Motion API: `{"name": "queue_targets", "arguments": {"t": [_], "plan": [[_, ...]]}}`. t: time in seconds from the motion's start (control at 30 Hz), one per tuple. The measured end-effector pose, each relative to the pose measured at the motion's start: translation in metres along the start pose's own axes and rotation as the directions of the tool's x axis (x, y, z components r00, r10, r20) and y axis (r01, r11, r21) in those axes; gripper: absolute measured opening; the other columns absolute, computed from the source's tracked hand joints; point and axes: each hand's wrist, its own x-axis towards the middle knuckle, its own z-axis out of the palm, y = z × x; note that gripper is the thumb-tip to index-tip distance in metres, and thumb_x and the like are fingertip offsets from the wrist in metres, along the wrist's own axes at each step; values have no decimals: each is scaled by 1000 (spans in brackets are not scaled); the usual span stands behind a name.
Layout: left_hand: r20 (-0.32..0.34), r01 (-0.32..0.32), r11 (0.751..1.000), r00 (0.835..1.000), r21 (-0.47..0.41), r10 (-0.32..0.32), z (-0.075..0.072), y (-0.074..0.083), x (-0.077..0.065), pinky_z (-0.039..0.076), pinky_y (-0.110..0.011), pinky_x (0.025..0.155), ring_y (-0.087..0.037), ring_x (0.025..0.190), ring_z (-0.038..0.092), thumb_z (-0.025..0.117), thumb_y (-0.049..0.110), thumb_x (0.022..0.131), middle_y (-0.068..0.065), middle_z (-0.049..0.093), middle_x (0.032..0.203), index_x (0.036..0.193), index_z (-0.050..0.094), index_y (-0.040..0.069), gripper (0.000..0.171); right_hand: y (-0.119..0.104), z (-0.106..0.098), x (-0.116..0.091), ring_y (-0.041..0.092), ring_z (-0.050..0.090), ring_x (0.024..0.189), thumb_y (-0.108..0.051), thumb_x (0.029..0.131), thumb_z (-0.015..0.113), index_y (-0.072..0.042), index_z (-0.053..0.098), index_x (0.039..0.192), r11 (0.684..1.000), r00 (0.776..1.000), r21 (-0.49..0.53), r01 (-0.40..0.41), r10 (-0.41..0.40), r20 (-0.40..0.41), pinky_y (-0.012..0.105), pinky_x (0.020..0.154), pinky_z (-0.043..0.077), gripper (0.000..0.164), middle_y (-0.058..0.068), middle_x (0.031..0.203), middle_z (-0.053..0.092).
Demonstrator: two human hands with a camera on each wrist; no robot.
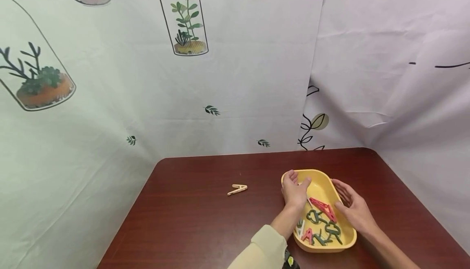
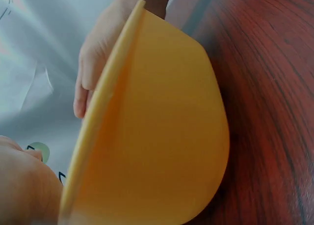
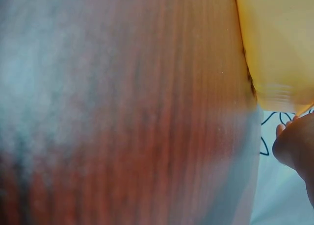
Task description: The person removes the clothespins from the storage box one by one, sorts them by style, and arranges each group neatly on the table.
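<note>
At far left, pale fabric (image 1: 92, 97) printed with plants in glass jars and small leaf sprigs hangs behind a dark red wood-grain table (image 1: 176, 220), running along its far edge and bordering both sides. A cream clothespin (image 1: 237, 190) lies alone on the tabletop, left of the tray and nearer the far edge than anything else loose on the surface; bare wood separates the two. A person's left hand (image 1: 295, 191), its forearm in a pale yellow sleeve (image 1: 262, 249), grips the left rim of a yellow tray (image 1: 315, 181), thumb inside and fingers outside. A dark patterned item (image 1: 290, 260) shows below the cuff, too cut off to identify. The tray sits in the table's right half, its long side angled toward the far edge; whether its base rests flat is unclear. The left hand blocks part of the rim and interior. Inside, toward the near end, are a white clip (image 1: 300, 228), a pink clip (image 1: 307, 236), several looped green pieces (image 1: 333, 229) and a larger red clip (image 1: 324, 208). At right, the person's right hand (image 1: 354, 207) clasps the opposite rim, thumb on top, between the tray and the table's right edge.
</note>
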Motion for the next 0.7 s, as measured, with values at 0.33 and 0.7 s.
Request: {"name": "queue_targets", "arguments": {"t": [0.33, 0.7], "plan": [[-55, -10, 983, 998, 182, 20, 11, -6, -4, 50, -50, 106, -32, 121, 64, 86, 2, 86, -7, 70, 124, 127, 64, 3, 46, 2, -2, -1, -16, 47, 128, 19, 92, 63, 10, 45, 152, 1000, 1000, 4, 21, -21, -9, 5, 101, 40, 63, 14, 150, 55], [-108, -15, 947, 993, 321, 52, 15, -12, -5, 53, -51, 98, -33, 110, 67, 84, -1, 85, -14, 71, 119, 123, 65, 0, 42, 5, -1, -2, -15, 48, 128, 21, 91, 63, 12, 45, 151, 998, 999, 44, 44, -43, -7, 6, 102, 40, 63, 1, 149, 56]]}}
